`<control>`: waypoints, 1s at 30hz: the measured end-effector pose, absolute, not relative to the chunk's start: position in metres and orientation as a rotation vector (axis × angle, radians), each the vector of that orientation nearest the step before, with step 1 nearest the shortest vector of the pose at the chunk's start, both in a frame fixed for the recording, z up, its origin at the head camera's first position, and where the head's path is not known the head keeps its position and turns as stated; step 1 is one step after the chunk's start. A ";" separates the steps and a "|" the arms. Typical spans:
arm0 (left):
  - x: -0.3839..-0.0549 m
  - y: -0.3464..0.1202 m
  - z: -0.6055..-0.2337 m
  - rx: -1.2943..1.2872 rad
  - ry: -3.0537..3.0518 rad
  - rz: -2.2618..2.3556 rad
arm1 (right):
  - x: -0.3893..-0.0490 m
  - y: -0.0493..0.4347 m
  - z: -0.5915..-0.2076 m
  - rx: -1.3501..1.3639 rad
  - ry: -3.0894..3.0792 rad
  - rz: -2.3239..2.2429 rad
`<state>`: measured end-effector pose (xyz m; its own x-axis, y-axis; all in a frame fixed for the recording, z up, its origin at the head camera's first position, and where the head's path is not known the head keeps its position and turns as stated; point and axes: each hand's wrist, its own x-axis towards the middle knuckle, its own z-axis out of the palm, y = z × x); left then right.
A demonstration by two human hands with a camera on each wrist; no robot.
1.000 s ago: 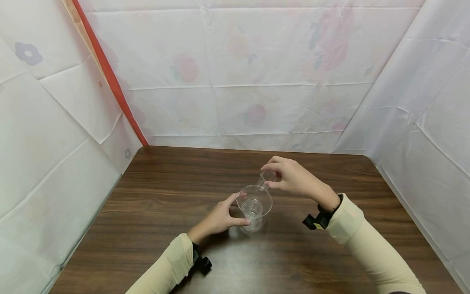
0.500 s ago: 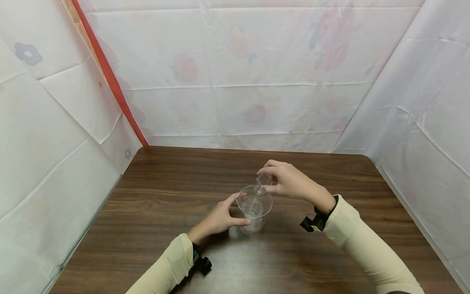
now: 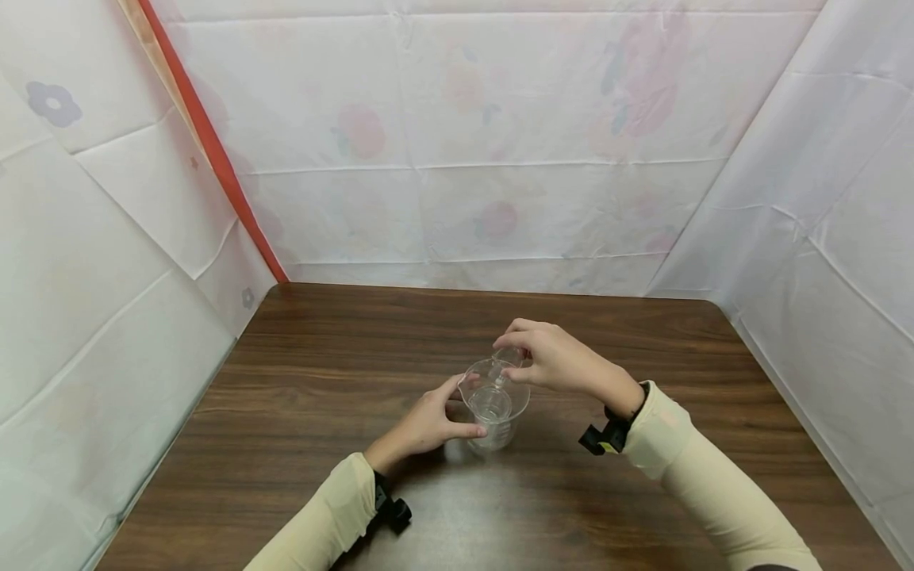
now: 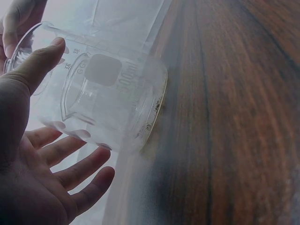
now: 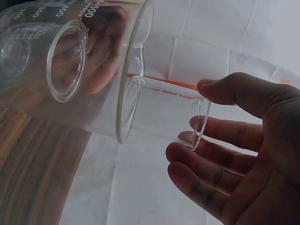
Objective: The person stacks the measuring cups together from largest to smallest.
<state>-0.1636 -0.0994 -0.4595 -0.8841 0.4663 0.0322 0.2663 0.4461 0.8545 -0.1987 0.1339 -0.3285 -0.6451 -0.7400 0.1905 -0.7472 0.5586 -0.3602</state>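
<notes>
A large clear glass beaker [image 3: 495, 441], marked 500 ml in the left wrist view, stands upright on the table. My left hand [image 3: 428, 420] holds it from the left, thumb on the near side and fingers round the far side. Inside sits a medium beaker [image 5: 56, 89], its rim well below the large one's mouth. By its rim, my right hand [image 3: 560, 357] pinches a small clear beaker [image 5: 166, 108] between thumb and fingertips. The small beaker's base is right at the large beaker's mouth, overlapping the rim in the right wrist view.
The brown wood-grain table [image 3: 307, 412] spreads out around both hands. White patterned sheets [image 3: 443, 143] hang behind it and along both sides. A red strip [image 3: 214, 151] runs down the back left corner.
My right hand has lowered the small beaker leftward and toward me, from beyond the large beaker's far rim to over its mouth. My left hand and the large beaker stay put.
</notes>
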 end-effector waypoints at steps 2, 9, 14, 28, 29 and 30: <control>-0.164 -0.100 -0.459 0.632 2.487 1.410 | -0.199 0.133 -0.330 1.324 -2.761 0.654; -0.164 -0.099 -0.459 0.614 2.485 1.394 | -0.198 0.130 -0.334 1.339 -2.770 0.636; -0.164 -0.099 -0.459 0.625 2.497 1.392 | -0.198 0.128 -0.336 1.346 -2.791 0.613; -0.163 -0.100 -0.458 0.627 2.490 1.404 | -0.198 0.123 -0.346 1.357 -2.824 0.612; -0.163 -0.100 -0.458 0.626 2.489 1.401 | -0.198 0.123 -0.347 1.356 -2.827 0.611; -0.163 -0.100 -0.458 0.625 2.487 1.398 | -0.198 0.123 -0.347 1.355 -2.831 0.611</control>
